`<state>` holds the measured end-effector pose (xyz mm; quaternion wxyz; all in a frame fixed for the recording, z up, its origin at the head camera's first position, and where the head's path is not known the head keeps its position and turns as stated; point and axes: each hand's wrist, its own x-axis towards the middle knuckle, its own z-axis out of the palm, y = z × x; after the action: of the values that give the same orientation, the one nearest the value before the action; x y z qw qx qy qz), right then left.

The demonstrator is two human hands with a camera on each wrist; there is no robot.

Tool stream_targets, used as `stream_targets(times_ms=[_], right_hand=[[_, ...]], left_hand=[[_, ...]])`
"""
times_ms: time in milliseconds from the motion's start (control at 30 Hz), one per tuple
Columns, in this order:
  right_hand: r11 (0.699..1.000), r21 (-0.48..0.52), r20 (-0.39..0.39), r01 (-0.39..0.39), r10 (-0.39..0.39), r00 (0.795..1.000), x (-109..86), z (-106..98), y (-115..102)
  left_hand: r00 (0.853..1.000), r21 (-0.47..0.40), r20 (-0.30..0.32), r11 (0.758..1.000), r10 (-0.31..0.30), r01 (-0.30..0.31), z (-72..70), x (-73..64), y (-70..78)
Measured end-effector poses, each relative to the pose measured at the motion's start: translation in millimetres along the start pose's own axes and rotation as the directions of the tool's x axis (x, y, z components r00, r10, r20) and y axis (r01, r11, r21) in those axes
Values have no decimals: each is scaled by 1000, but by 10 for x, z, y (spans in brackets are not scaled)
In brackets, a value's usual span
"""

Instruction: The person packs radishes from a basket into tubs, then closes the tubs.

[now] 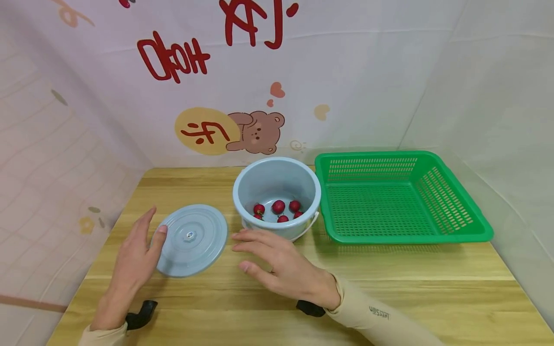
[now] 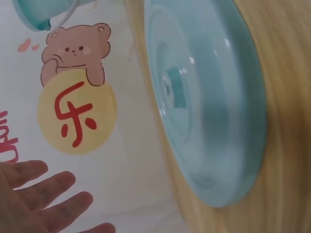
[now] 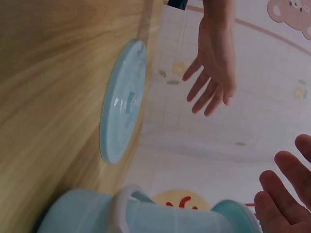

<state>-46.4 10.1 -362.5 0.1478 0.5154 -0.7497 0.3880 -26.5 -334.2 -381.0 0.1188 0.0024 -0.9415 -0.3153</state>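
Observation:
A light blue round lid (image 1: 201, 247) with a small central knob lies on the table at the left. My left hand (image 1: 136, 259) hovers over the lid's left side, fingers extended and holding nothing; the right wrist view shows that hand (image 3: 217, 73) apart from the lid (image 3: 121, 109). To the right stands a light blue bucket (image 1: 277, 180), uncovered, its white handle (image 1: 308, 228) hanging down at the front. Several small round dark-red fruits or radishes (image 1: 278, 207) lie on its bottom. Just in front of the bucket is my right hand (image 1: 285, 269), fingers loosely extended and holding nothing.
A green rectangular plastic basket (image 1: 411, 239) with slotted sides stands right of the bucket, close against it. Behind the wooden table (image 1: 389, 274) hangs a white printed cloth (image 1: 355, 86) with a bear and red characters; more cloth flanks both sides.

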Motion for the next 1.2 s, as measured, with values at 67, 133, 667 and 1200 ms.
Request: stream_targets(times_ms=[67,133,667,1200], right_hand=[[1000,6,22,-12,12,1000,-3,54,2],[999,21,46,-33,32,998,-9,106,9],[883,44,332,-467,428,840,66,583,125],[778,65,363,-625,565,741,228,989,291]], left_hand=[[1000,13,-3,1000,6,-6,-2,-12,-39],[1000,29,-1,1000,10,-10,-6,-30,-78],[994,92,103,996,-32,23,-51,-11,-456],[921,184,359,979,-151,89,-21,207,-707]])
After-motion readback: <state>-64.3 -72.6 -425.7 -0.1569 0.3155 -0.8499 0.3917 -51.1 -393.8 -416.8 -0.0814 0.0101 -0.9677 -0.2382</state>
